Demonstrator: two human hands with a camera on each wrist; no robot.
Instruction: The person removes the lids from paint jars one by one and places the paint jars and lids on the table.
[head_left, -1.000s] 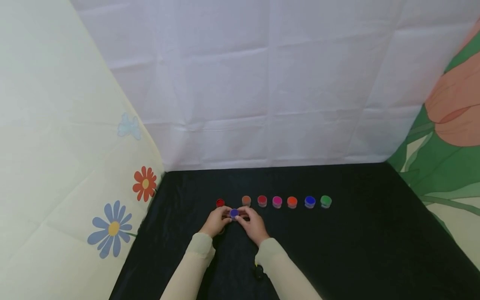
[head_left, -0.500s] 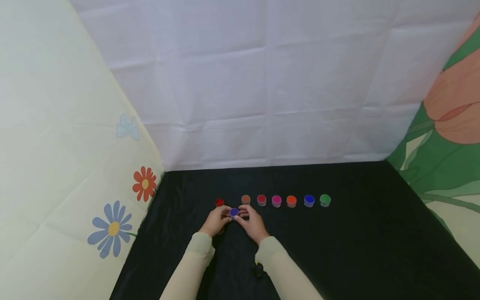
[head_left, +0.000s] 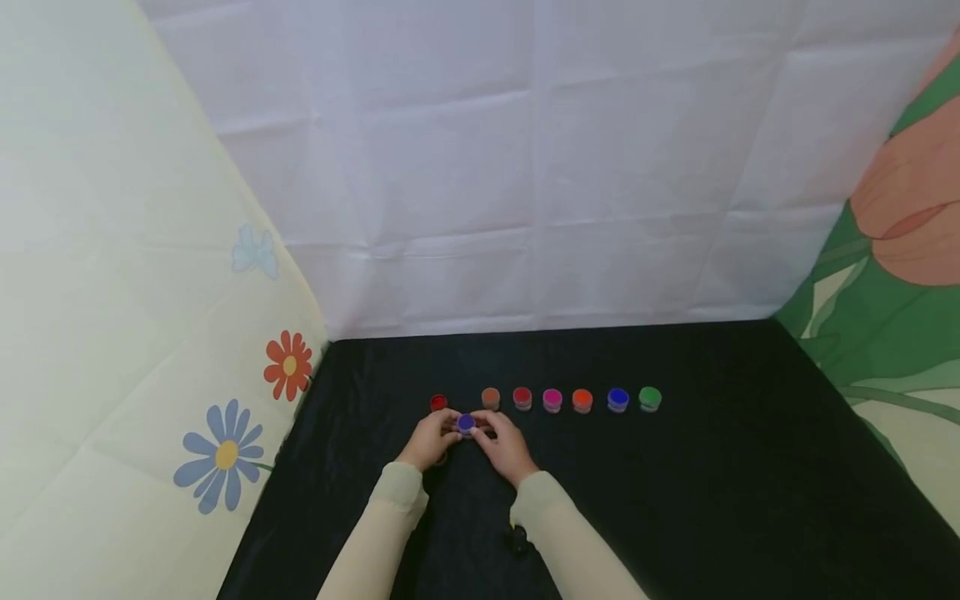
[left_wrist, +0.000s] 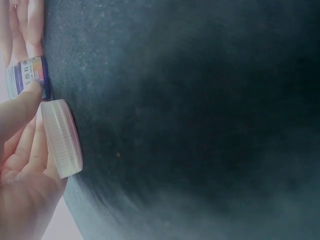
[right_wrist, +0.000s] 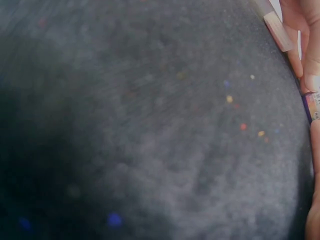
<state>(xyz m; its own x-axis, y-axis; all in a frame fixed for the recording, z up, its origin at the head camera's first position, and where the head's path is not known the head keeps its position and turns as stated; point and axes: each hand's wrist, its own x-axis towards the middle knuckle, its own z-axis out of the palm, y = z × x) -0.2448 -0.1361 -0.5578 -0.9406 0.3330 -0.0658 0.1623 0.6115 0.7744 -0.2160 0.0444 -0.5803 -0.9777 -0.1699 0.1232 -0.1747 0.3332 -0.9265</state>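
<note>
Between both hands sits a small paint pot with a purple top and a printed label around its side. From the left, my left hand pinches it, thumb against the label. My right hand pinches the same pot from the other side with thumb and fingers. Beside the left palm, a translucent ridged cap stands on edge at the black cloth; in the head view it is mostly hidden by that hand. A red pot is just beyond the left fingers.
Behind the hands, a row of small pots runs rightward: brown, red, pink, orange, blue and green. A small black object lies by the right sleeve. A white sheet hangs behind the black cloth.
</note>
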